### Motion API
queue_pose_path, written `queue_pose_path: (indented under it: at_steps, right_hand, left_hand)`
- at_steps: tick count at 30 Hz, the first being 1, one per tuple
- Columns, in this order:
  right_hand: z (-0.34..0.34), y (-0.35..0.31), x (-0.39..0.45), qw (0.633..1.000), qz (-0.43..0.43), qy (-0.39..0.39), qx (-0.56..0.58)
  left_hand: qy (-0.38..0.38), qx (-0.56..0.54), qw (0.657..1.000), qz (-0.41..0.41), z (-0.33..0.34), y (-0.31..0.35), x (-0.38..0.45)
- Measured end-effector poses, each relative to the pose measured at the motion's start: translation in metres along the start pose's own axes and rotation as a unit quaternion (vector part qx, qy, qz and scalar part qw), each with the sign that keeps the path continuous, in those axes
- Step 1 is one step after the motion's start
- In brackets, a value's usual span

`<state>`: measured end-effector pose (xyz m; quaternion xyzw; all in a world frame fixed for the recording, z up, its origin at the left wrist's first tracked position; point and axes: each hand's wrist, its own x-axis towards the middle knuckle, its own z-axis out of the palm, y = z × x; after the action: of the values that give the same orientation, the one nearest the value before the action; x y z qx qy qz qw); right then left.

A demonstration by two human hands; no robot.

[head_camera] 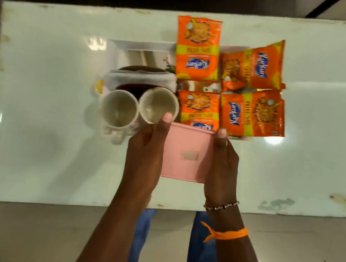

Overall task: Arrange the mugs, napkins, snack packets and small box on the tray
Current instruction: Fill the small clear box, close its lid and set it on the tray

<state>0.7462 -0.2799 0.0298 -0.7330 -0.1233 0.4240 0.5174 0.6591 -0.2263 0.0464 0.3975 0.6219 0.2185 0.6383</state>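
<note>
Table (44,135), white and glossy, fills most of the frame, chipped at the right edge. Tray (142,45), white, sits at centre top, mostly covered. Four orange snack packets (198,47) crowd the tray's right half, two at top, two below, the edges overhanging. Left hand (145,149) and right hand (222,166) hold the pink small box (186,152) between them at frame centre, at the tray's near edge; thumbs lie along the box's sides, the other fingers are hidden, so their curl cannot be told. Two white mugs (119,111) stand side by side, rims touching, left of the box, both empty. Napkins (144,78), white and folded, lie just above the mugs. Right wrist wears a bead bracelet (221,205) and an orange thread (224,234).
</note>
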Motion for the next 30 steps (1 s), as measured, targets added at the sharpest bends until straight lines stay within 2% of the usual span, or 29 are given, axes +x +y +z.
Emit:
queue_pose_path:
  at_steps: [7,9,12,15,19,23,30]
  right_hand:
    - [0.053,-0.008,-0.013,0.998,-0.052,-0.031,-0.032]
    - [0.064,-0.012,-0.005,0.998,-0.050,-0.015,-0.044]
    - [0.077,-0.023,0.014,1.000,-0.017,0.009,0.005]
    - [0.090,-0.043,0.041,0.998,-0.001,-0.016,0.061]
    - [0.105,-0.063,0.084,0.998,-0.053,0.012,-0.025]
    - [0.118,-0.064,0.130,0.974,-0.123,0.038,-0.187]
    - [0.125,-0.037,0.178,0.938,-0.105,-0.006,-0.331]
  left_hand:
    - [-0.012,-0.007,1.000,0.013,-0.064,0.008,0.006]
    - [-0.024,0.004,0.999,0.025,-0.074,0.015,0.015]
    - [-0.021,0.007,0.997,0.072,-0.082,0.030,0.037]
    - [-0.012,0.019,0.997,0.075,-0.087,0.049,0.063]
    - [0.025,0.094,0.992,0.086,-0.090,0.072,0.105]
    - [0.059,0.146,0.984,0.081,-0.086,0.081,0.148]
    - [0.039,0.248,0.965,0.074,-0.085,0.062,0.201]
